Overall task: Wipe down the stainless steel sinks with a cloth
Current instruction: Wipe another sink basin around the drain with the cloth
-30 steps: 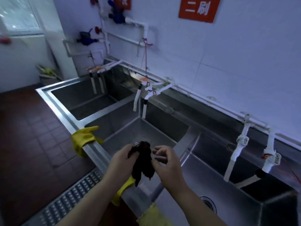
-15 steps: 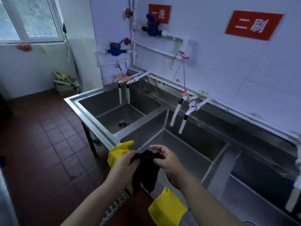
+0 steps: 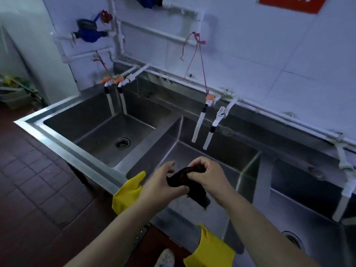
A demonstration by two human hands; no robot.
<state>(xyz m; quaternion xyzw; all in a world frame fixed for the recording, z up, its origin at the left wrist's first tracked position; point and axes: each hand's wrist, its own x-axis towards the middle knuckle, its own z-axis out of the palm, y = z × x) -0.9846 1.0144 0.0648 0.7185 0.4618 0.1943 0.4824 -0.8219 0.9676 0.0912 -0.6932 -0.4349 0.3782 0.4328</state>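
Note:
A dark cloth (image 3: pixel 190 185) is bunched between both hands above the front of the middle sink (image 3: pixel 217 151). My left hand (image 3: pixel 161 185) pinches its lower left side. My right hand (image 3: pixel 209 175) grips its top, and a loose end hangs down below that hand. The left sink (image 3: pixel 92 124) has a round drain (image 3: pixel 122 143) in its floor. The right sink (image 3: pixel 312 212) runs off the right side of the view, with part of its drain (image 3: pixel 291 237) showing.
Two yellow rubber gloves (image 3: pixel 128 191) (image 3: pixel 210 249) hang over the front rim. White tap pipes (image 3: pixel 204 126) drop into the middle sink, another pair (image 3: pixel 115 101) into the left one. Red tile floor (image 3: pixel 34 180) lies left. A shoe (image 3: pixel 165 258) shows below.
The view has swung left and down, bringing the left sink and its drain into view. Both hands keep the cloth; my right hand has closed over its top.

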